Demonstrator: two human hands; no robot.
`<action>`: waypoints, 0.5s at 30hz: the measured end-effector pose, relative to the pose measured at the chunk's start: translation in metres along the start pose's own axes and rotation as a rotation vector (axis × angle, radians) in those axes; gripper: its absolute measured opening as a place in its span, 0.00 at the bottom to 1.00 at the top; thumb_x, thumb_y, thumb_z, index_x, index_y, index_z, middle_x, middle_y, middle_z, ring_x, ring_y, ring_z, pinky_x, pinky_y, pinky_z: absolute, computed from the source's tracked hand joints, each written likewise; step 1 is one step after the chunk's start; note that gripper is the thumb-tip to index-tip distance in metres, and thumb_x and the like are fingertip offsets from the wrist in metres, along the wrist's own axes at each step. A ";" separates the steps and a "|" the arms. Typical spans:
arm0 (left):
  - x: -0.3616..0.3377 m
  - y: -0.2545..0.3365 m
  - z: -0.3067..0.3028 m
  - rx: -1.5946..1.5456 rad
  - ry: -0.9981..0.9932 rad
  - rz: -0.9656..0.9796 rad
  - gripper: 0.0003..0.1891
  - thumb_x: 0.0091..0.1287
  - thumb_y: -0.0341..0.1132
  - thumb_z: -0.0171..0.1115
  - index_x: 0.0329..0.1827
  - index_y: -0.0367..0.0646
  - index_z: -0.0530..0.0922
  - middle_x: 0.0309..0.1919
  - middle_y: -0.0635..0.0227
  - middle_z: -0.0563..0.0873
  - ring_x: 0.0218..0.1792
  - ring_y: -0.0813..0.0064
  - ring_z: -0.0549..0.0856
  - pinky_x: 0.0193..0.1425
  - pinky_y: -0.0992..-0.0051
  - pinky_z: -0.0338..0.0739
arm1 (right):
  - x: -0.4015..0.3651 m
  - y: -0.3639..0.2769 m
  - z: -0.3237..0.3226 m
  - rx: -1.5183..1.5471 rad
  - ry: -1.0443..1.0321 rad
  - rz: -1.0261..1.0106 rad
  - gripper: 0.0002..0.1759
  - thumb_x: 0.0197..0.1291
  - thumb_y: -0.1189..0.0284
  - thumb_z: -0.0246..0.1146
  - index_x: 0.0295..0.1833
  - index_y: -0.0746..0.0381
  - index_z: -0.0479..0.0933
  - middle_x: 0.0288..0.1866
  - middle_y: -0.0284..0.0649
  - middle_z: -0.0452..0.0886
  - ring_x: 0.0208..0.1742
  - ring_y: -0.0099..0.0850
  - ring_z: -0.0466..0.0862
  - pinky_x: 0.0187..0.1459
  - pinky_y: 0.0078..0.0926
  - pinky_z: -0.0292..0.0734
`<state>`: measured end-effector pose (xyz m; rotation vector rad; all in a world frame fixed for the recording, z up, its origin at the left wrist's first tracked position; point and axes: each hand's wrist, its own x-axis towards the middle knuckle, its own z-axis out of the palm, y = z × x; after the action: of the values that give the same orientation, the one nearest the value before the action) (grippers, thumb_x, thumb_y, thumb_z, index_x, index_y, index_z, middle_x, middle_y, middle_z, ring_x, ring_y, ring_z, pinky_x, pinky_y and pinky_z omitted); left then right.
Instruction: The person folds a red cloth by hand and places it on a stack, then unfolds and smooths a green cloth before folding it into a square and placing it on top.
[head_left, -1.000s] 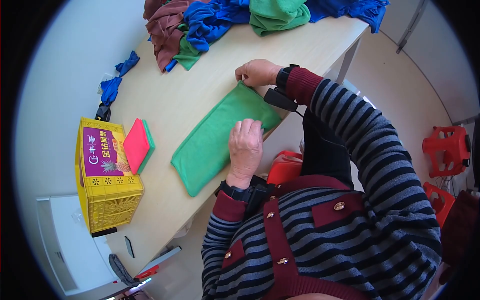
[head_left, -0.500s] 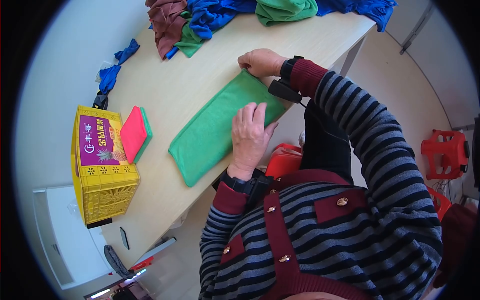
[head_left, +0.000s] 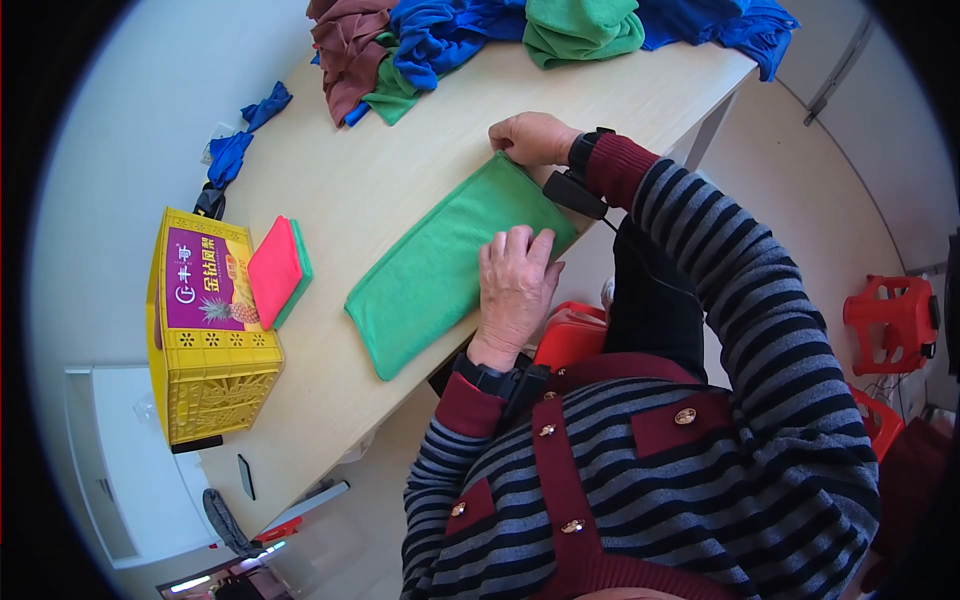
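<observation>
cloth [head_left: 430, 265]: on surface [head_left: 400, 140], under left hand [head_left: 515, 290], at right hand [head_left: 537, 138] | heap [head_left: 455, 40]: beyond both | stack [head_left: 276, 272], crate [head_left: 215, 395]: left of both

A head-worn, wide-angle camera looks forward and down from above the wearer's striped top [head_left: 650, 475], with left hand [head_left: 513, 288], right hand [head_left: 536, 138] and tabletop [head_left: 345, 215] nearby.
</observation>
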<state>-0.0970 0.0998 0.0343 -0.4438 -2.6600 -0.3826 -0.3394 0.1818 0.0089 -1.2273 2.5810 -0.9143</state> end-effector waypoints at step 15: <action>-0.077 -0.057 -0.045 0.066 0.087 -0.273 0.17 0.63 0.34 0.72 0.54 0.43 0.82 0.50 0.59 0.83 0.54 0.56 0.81 0.60 0.59 0.73 | -0.044 -0.035 -0.009 0.037 0.389 -0.153 0.08 0.64 0.70 0.63 0.45 0.61 0.81 0.39 0.43 0.86 0.38 0.42 0.86 0.44 0.37 0.81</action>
<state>-0.0348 0.0136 0.0288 -0.0417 -2.6432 -0.3831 -0.2911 0.2016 0.0302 -1.3696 2.7652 -1.3461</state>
